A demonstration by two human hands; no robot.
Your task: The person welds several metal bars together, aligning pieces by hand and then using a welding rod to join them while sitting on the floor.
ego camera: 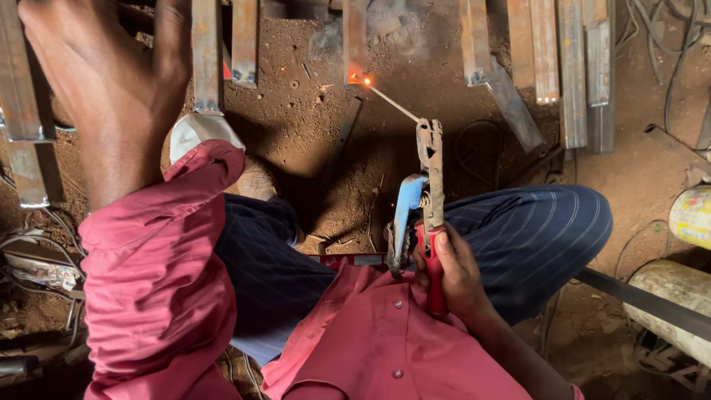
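Observation:
My right hand (453, 274) grips the red handle of a welding electrode holder (426, 196) with a blue lever. A thin electrode rod (392, 104) sticks out of it up and left. Its tip glows orange against the lower end of a rusty square steel tube (354, 37). My left hand (104, 81) is raised high at the upper left, fingers spread, holding nothing, in front of more steel tubes (206, 52). I wear a red long-sleeved shirt (159, 296) and dark striped trousers (518, 237), crouched above the earth floor.
Several rusty steel tubes (570, 67) lie in a row across the top. Cables (666, 44) run at the upper right. A white cylinder (670, 296) and a dark flat bar (644, 300) lie at the right. Wires (29, 244) lie at the left.

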